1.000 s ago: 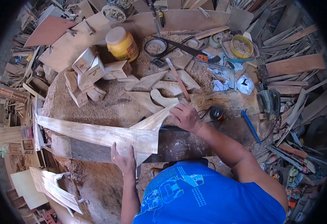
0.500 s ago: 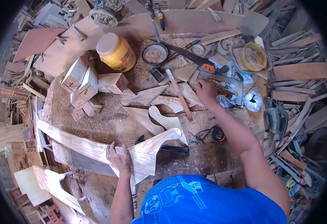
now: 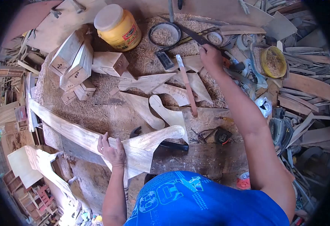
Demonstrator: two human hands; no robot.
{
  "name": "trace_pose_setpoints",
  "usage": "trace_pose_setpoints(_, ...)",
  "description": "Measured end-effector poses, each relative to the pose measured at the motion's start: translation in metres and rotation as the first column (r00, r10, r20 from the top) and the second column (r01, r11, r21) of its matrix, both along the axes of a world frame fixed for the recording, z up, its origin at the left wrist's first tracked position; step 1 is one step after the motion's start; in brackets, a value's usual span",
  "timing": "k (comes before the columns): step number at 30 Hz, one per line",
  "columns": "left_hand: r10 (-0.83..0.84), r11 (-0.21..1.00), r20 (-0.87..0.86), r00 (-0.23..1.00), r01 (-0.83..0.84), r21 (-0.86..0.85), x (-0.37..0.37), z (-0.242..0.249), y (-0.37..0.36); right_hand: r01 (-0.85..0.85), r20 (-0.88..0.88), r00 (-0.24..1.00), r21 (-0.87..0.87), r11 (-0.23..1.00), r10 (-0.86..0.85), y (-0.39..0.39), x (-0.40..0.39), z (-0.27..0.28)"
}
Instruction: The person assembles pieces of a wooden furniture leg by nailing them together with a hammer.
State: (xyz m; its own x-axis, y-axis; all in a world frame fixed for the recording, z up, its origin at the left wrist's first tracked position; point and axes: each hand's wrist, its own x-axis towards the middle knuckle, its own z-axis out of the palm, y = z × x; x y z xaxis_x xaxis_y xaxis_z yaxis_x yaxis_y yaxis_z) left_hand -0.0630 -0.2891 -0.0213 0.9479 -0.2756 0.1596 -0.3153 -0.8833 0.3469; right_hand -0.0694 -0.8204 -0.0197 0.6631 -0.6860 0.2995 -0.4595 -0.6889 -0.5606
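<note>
My left hand [image 3: 112,150] grips a long, pale, curved wooden piece [image 3: 70,126] near its wider end, fingers across its upper edge. That piece lies along the bench's front edge, with a rounded arm [image 3: 168,132] pointing right. A black-handled tool [image 3: 174,145] shows partly beneath it. At the back right, my right hand [image 3: 211,58] is closed over the handsaw [image 3: 191,35], close to its orange and black handle [image 3: 236,66]. What its fingers hold, if anything, is hidden. Nearer me lie a narrow reddish stick [image 3: 187,86] and several curved wooden cutouts [image 3: 147,83].
A yellow jar [image 3: 119,30] stands behind stacked wooden blocks [image 3: 72,58]. Sawdust surrounds a round dish [image 3: 165,34]. A tape measure [image 3: 222,135] lies right of centre, a yellow-rimmed tub [image 3: 273,62] farther back. Scrap wood [image 3: 304,90] is heaped to the right.
My right hand has moved away from me, from beside the wooden cutouts to the handsaw. My left hand keeps its hold on the curved piece. The whole view has shifted slightly.
</note>
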Motion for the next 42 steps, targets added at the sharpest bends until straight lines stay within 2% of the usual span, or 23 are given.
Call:
trace_pose_setpoints(2,0.001,1.000,-0.010,1.000,-0.001,0.027,-0.001,0.002,0.001,-0.017,-0.033,0.999,0.064,0.998,0.019,0.008,-0.003,0.010)
trace_pose_setpoints(5,-0.005,0.999,-0.019,1.000,0.006,0.052,-0.001,0.003,0.000,-0.098,-0.022,0.995,0.081,0.992,0.100,0.018,-0.011,-0.011)
trace_pose_setpoints(10,-0.025,0.998,0.001,1.000,0.025,0.063,0.000,0.001,0.000,-0.062,-0.076,0.994,0.129,0.990,0.072,0.031,-0.021,-0.020)
trace_pose_setpoints(12,-0.006,1.000,-0.013,1.000,0.006,0.015,0.000,0.001,0.000,-0.068,-0.098,0.992,0.149,0.987,0.083,0.037,-0.023,-0.022)
trace_pose_setpoints(14,-0.009,1.000,-0.020,1.000,0.010,0.022,0.001,0.001,0.002,-0.103,0.003,0.995,0.187,0.977,0.104,0.040,-0.021,-0.016)
trace_pose_setpoints(17,0.001,1.000,-0.030,1.000,0.000,0.018,0.000,-0.001,0.003,-0.090,0.000,0.996,0.225,0.970,0.092,0.049,-0.009,-0.001)
trace_pose_setpoints(21,0.021,1.000,-0.051,0.999,-0.020,0.012,0.000,0.001,0.001,-0.152,0.045,0.988,0.195,0.969,0.146,0.043,0.026,-0.001)
trace_pose_setpoints(23,0.021,1.000,-0.054,0.998,-0.021,0.006,0.000,0.002,-0.001,-0.143,0.061,0.988,0.066,0.988,0.139,0.041,0.048,0.009)
trace_pose_setpoints(24,0.021,1.000,-0.060,0.998,-0.021,0.002,0.000,0.003,0.000,-0.147,0.064,0.988,0.063,0.987,0.143,0.035,0.060,0.008)
trace_pose_setpoints(27,0.023,1.000,-0.050,0.998,-0.023,0.001,0.000,0.002,0.000,-0.074,-0.016,0.997,0.041,0.996,0.075,0.019,0.096,0.010)
trace_pose_setpoints(29,0.029,1.000,-0.040,0.999,-0.029,-0.002,0.000,0.002,0.000,0.021,-0.225,0.974,0.000,1.000,-0.020,0.013,0.115,0.014)
trace_pose_setpoints(30,0.029,1.000,-0.039,0.999,-0.029,-0.002,0.001,0.003,-0.001,0.014,-0.217,0.976,-0.003,1.000,-0.015,0.012,0.122,0.016)
trace_pose_setpoints(33,0.045,0.999,-0.039,0.998,-0.045,-0.006,0.000,0.004,-0.002,0.118,-0.458,0.883,-0.005,0.993,-0.107,0.008,0.142,0.020)
trace_pose_setpoints(37,0.025,0.999,-0.047,0.999,-0.026,-0.022,0.002,0.004,0.000,0.120,-0.484,0.869,-0.001,0.993,-0.105,0.000,0.154,0.016)
trace_pose_setpoints(40,0.038,0.999,-0.066,0.997,-0.040,-0.030,0.003,0.008,-0.002,0.132,-0.565,0.816,-0.019,0.991,-0.119,-0.003,0.158,0.014)
trace_pose_setpoints(42,0.037,0.999,-0.064,0.997,-0.039,-0.031,0.003,0.005,0.000,0.072,-0.515,0.848,-0.121,0.990,-0.125,-0.001,0.156,0.016)
